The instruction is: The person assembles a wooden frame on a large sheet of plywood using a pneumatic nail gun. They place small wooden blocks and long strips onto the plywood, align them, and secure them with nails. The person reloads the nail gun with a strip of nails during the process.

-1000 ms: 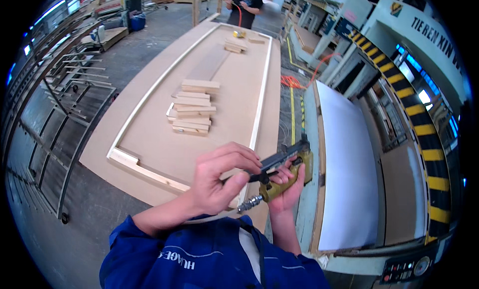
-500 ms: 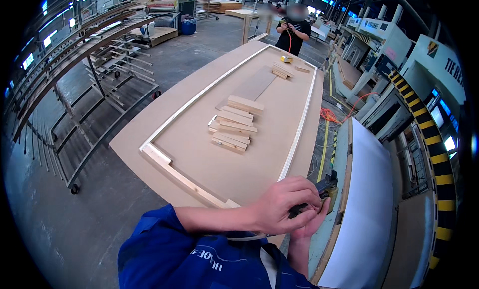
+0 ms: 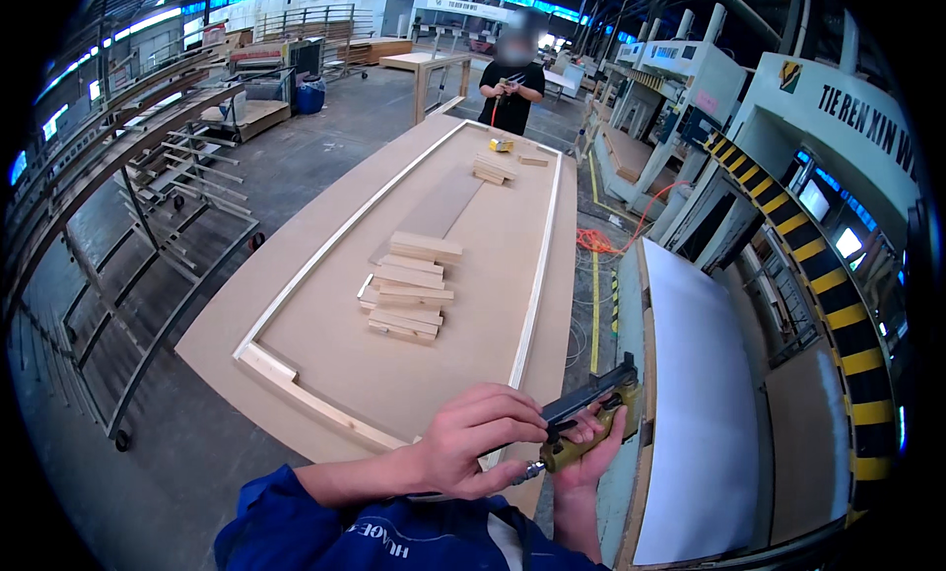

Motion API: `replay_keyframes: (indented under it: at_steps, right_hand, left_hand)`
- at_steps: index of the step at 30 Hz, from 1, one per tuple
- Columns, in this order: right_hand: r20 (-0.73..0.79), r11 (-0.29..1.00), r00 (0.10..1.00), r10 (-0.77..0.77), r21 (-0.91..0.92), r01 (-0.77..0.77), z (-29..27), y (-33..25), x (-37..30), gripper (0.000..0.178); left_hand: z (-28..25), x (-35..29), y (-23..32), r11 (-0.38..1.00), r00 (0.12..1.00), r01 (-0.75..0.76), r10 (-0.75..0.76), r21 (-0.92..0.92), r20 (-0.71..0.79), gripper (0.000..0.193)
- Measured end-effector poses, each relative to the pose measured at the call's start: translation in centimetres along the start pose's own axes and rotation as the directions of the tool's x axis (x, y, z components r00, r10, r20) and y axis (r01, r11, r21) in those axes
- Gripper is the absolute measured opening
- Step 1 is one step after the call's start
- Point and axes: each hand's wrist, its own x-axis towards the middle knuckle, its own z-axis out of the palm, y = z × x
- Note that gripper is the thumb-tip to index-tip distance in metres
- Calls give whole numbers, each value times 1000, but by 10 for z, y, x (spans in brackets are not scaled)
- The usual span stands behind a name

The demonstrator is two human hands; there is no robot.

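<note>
In my right hand (image 3: 597, 451), below the near right corner of the panel, lies a pneumatic nail gun (image 3: 570, 451) with an olive body. Its long black magazine (image 3: 583, 398) faces up, and a metal hose coupling (image 3: 530, 471) sticks out toward me. My left hand (image 3: 481, 439) reaches across from the left, its fingers closed round the rear end of the magazine. What its fingertips press on is hidden. Beyond my hands a wooden frame (image 3: 330, 245) of pale strips rests on a large brown panel (image 3: 483, 305). Several short wood blocks (image 3: 409, 293) lie grouped inside it.
At the panel's far end a person (image 3: 512, 86) holds a tool on an orange hose. A yellow box (image 3: 501, 145) and more blocks (image 3: 493, 169) sit nearby. White sheets (image 3: 698, 394) and a press with a striped guard (image 3: 845, 320) stand right. A wheeled rack (image 3: 182, 320) is left.
My view has turned right, so the scene sits further left. The nail gun has turned and its magazine now shows plainly. My left hand has shifted from over my right hand to the magazine's end.
</note>
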Motion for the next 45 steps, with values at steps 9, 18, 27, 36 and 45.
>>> replay_keyframes:
  at_steps: [9, 18, 27, 36, 45]
  right_hand:
    - [58, 996, 998, 0, -94, 5, 7, 13, -7, 54]
    - [-13, 982, 999, -46, -186, 42, 19, 36, -8, 41]
    - [-61, 923, 990, -124, -373, 93, -1, 40, 4, 38]
    - [-413, 699, 906, -97, -676, -233, -69, 109, 8, 44]
    - [-449, -298, 867, 215, -876, -380, -112, 59, 18, 59]
  left_hand:
    - [-13, -8, -3, 995, 994, 54, -46, -80, 97, 48]
    - [21, 20, -31, 995, 998, -58, 61, -85, 35, 61]
    - [30, -25, -80, 987, 959, 118, -141, 108, 246, 59]
    - [25, -140, -111, 740, 682, 632, -673, 231, 287, 80]
    - [40, -207, -158, 367, 327, 914, -920, 175, 217, 42]
